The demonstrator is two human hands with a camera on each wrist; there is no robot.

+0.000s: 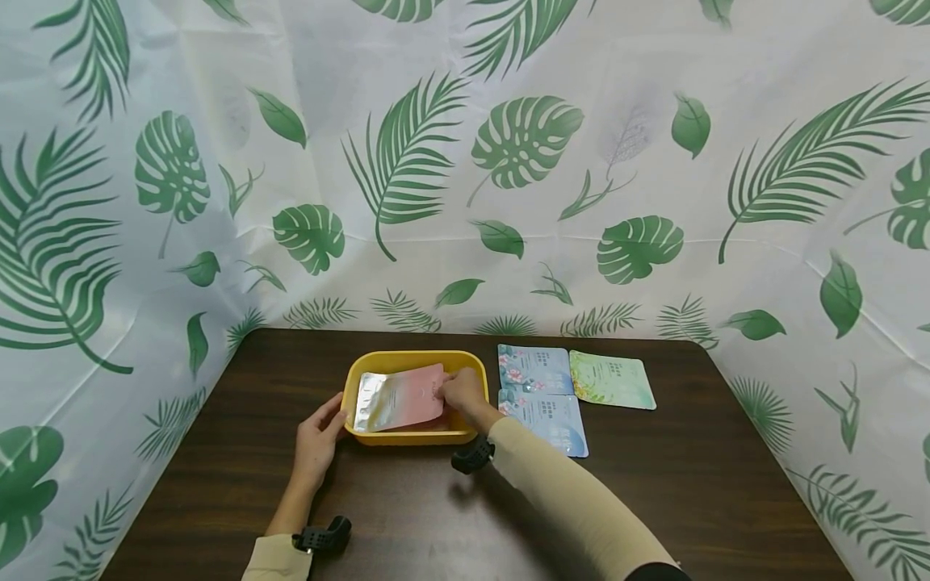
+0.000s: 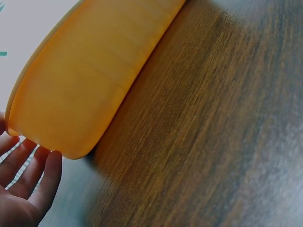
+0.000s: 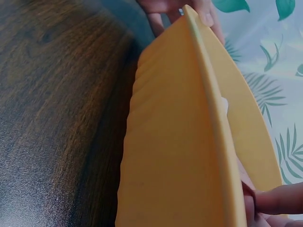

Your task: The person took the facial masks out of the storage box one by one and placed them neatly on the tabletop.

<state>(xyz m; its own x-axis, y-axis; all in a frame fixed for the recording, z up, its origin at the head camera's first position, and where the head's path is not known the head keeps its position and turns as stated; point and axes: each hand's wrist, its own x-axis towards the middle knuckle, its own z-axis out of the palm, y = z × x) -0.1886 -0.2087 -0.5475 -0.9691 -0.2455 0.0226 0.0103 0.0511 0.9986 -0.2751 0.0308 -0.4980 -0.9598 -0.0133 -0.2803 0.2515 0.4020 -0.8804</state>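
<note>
A pink and silver sheet mask packet (image 1: 401, 397) lies in a yellow plastic basket (image 1: 416, 439). My right hand (image 1: 462, 390) reaches over the basket's right side and pinches the packet's right edge between thumb and fingers. More pink shows beneath this packet, mostly covered. At the basket's left end, my left hand (image 1: 317, 440) holds the rim, its fingers (image 2: 49, 177) against the outer wall and the thumb over the top. In the right wrist view, the basket's wall hides most of the pink packet.
Two blue floral packets (image 1: 534, 369) lie one behind the other just right of the basket. Beside them is a green packet (image 1: 613, 379). The dark wooden table (image 1: 407, 516) ends at a leaf-patterned sheet (image 1: 436, 161) at the back.
</note>
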